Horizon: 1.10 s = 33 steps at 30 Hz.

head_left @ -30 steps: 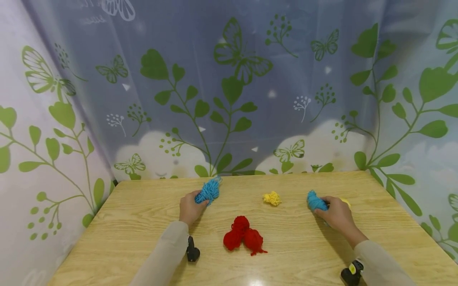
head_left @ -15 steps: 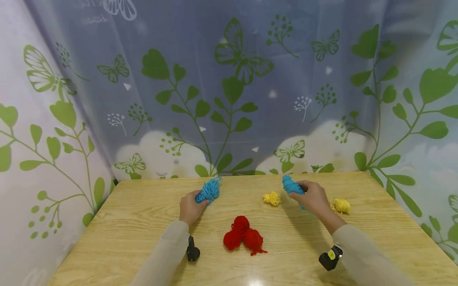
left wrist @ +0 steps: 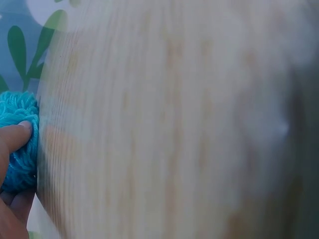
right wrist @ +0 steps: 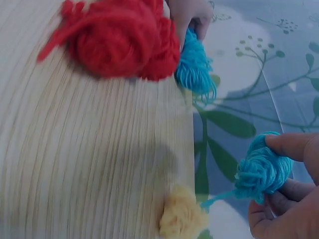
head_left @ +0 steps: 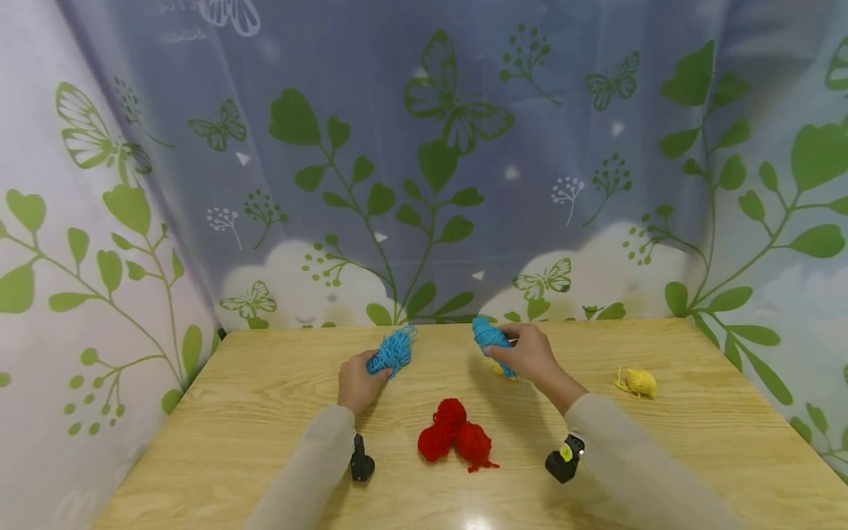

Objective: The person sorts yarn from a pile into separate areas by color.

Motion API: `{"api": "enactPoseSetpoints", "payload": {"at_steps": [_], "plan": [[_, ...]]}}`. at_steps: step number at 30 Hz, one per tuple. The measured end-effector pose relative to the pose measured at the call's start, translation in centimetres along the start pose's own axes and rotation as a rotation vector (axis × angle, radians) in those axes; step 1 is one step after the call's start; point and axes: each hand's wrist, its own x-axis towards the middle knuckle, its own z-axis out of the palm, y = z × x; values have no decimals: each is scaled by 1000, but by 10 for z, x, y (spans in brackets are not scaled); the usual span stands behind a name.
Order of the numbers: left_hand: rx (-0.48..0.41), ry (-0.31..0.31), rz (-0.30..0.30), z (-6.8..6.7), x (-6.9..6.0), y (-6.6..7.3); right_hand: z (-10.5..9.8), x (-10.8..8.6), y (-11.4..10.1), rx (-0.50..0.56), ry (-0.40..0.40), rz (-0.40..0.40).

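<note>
My left hand (head_left: pixel 358 384) grips a loose blue yarn ball (head_left: pixel 394 352) near the back of the table, its thumb over the strands in the left wrist view. Held up above the wood, a second blue yarn ball (right wrist: pixel 264 169) is pinched between the thumb and fingers of my right hand (head_left: pixel 532 355). A strand trails from it. Below it, a small yellow yarn ball (right wrist: pixel 182 214) is mostly hidden in the head view. Three red yarn balls (head_left: pixel 452 434) touch each other in a cluster between my forearms.
Another yellow yarn ball (head_left: pixel 640 383) lies at the right of the wooden table (head_left: pixel 218 419), with a loose loop beside it. Behind the table's back edge hangs a curtain (head_left: pixel 371 184) printed with leaves and butterflies. Each wrist carries a black camera (head_left: pixel 361 460).
My right hand has carried its blue yarn ball leftward from the right side, away from the right yellow ball and over the small one. My left hand stays in place; the head view shifts slightly.
</note>
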Motion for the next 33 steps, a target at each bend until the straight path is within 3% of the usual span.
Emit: {"api": "enactPoseSetpoints", "payload": {"at_steps": [8,18,27,33], "plan": [[-4,-7,-20,3,2,-4,31,14,-21,119,-20,74],[-10,-14,-22,2,1,-3,58,20,-38,412,-46,168],[7,-6,-14,2,1,-4,88,23,-46,500,-9,289],[3,-6,-13,2,2,-4,107,23,-46,500,46,333]]}}
